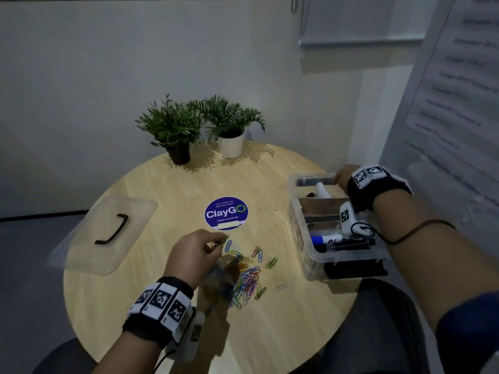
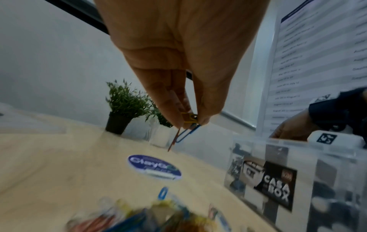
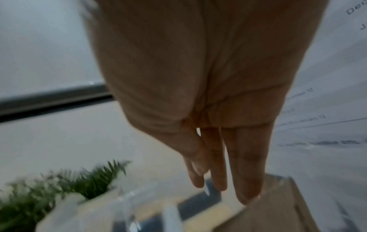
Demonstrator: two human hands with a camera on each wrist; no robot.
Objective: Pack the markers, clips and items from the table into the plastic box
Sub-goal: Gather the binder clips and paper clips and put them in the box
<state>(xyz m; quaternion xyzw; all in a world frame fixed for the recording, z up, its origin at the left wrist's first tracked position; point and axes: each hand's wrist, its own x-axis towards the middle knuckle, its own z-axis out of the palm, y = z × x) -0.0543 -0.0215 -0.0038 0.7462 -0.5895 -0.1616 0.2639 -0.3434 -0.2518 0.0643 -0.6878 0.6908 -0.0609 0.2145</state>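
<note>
A pile of coloured paper clips (image 1: 247,279) lies on the round wooden table (image 1: 162,201). My left hand (image 1: 197,251) hovers just above the pile and pinches a few paper clips (image 2: 187,128) between thumb and fingertips. The clear plastic box (image 1: 295,228) stands at the table's right edge, with a blue marker (image 1: 325,239) and black markers (image 1: 348,245) in its near compartment. My right hand (image 1: 343,178) is at the box's far rim, its fingers (image 3: 248,172) straight and together, holding nothing.
The box's clear lid (image 1: 108,233) with a black handle lies at the table's left. Two potted plants (image 1: 175,130) (image 1: 229,125) stand at the back. A round blue sticker (image 1: 225,213) marks the table's middle. A white bottle (image 1: 322,190) sits in the box.
</note>
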